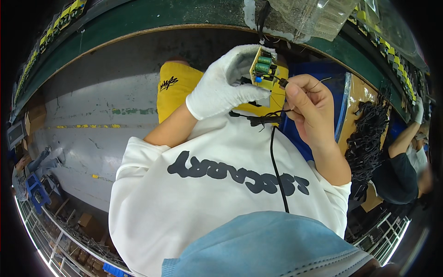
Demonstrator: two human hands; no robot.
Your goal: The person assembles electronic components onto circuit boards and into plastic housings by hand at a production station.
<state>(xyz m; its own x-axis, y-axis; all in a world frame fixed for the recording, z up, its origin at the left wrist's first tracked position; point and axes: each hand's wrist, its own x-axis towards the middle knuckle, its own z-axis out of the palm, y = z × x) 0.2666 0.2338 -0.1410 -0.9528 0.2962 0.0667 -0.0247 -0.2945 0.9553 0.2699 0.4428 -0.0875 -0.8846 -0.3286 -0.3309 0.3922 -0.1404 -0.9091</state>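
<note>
My left hand (228, 85), in a white glove, is closed around a small circuit board (256, 69), tilted on its edge. Green cylindrical capacitors (263, 63) and a blue round component (258, 79) stand on the board. Bare and pinched at the fingertips, my right hand (314, 101) grips a black power cable (283, 83) by its thick collar, right beside the board. Thin leads run from the collar toward the board; whether they are joined to it I cannot tell. A tied coil of black cable (263, 120) hangs just below both hands.
Ahead runs a green workbench edge (152, 21) with a clear plastic tray (318, 16) on it. At my right, a heap of black cables (367, 138) lies on cardboard (357, 92) near a blue bin (339, 85). A co-worker (397, 175) reaches toward the line. Far left stands a blue stool (38, 189).
</note>
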